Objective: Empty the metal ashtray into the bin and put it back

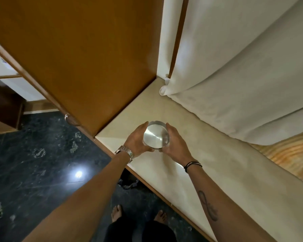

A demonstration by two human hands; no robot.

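A metal ashtray (pixel 156 135) sits between a person's left hand (pixel 136 142) and right hand (pixel 176 143) above a ledge (pixel 208 165), with a wooden panel (pixel 80 55) to its left, curtains (pixel 243 75) behind, floor (pixel 33 163) below left.

No readable text, label, brand, number or sign shows anywhere. The tattoo (pixel 208 206) on the right forearm looks like a looped figure with script, but its letters are too blurred to make out.
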